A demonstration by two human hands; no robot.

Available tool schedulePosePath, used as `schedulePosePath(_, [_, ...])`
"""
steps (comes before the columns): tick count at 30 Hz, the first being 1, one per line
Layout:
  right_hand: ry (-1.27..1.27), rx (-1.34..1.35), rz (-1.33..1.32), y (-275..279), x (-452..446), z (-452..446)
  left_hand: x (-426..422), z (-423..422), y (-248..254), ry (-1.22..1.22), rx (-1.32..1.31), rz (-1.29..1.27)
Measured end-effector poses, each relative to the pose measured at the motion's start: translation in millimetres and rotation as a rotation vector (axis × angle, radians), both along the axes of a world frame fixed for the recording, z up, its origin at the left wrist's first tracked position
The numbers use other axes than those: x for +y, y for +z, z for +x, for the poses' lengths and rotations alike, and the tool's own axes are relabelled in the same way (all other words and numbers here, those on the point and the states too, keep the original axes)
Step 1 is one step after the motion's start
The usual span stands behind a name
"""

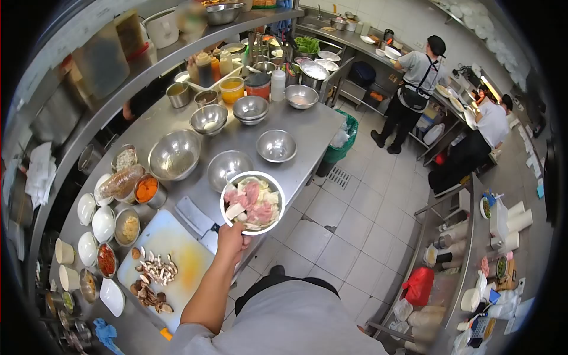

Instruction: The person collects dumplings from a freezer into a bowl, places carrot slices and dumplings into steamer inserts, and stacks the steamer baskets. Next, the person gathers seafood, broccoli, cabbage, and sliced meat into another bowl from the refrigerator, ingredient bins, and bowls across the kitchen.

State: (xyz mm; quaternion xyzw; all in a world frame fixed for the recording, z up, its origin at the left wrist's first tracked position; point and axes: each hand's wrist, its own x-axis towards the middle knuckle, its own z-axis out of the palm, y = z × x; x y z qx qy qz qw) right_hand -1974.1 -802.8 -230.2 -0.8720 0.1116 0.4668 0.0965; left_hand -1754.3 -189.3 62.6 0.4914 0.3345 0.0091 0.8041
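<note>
My left hand grips the rim of a white bowl, thumb over the near edge. Sliced pink meat and pale, cabbage-like pieces fill the bowl. It is held up just past the steel table's front edge, beside an empty-looking metal bowl. Under my forearm lies a white cutting board with sliced mushrooms and darker mushroom pieces. A cleaver rests at the board's far edge, its handle partly behind my hand. My right hand is out of view.
Several metal bowls stand on the steel table. Small white bowls and a tin of orange slices line the left. A green-lined bin stands at the table's end. Two people work at the far right counter.
</note>
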Motion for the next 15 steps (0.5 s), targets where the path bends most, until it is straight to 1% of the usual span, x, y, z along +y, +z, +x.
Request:
schedulePosePath(4, [-0.045, -0.055, 0.066, -19.4, -12.2, 67.7, -8.0, 69.7, 13.2, 0.009, -0.014, -0.007])
schedulePosePath(5, [-0.030, -0.051, 0.087, -27.9, -15.9, 86.1, -8.6, 83.0, 14.1, -0.011, -0.016, -0.052])
schedulePosePath(7, [0.012, -0.038, 0.127, -47.2, -26.0, 124.0, -4.6, 106.8, 1.2, -0.032, 0.066, -0.146])
schedulePosePath(8, [0.038, -0.030, 0.150, -59.1, -33.0, 141.6, -3.9, 115.5, -1.8, -0.008, 0.067, -0.140])
schedulePosePath(10, [0.097, -0.017, 0.209, -87.2, -51.3, 174.0, -5.7, 133.5, -4.1, -0.007, 0.052, -0.339])
schedulePosePath(12, [0.155, -0.017, 0.275, -116.2, -73.5, 205.6, -2.0, 155.9, 4.0, 0.030, 0.070, -0.280])
schedulePosePath(14, [0.182, -0.023, 0.335, -117.1, -81.3, 236.9, 13.9, 176.3, 13.5, 0.056, 0.078, -0.161])
schedulePosePath(15, [0.182, -0.025, 0.348, -121.3, -76.8, 251.9, 29.5, 185.9, 18.0, 0.103, 0.044, -0.191])
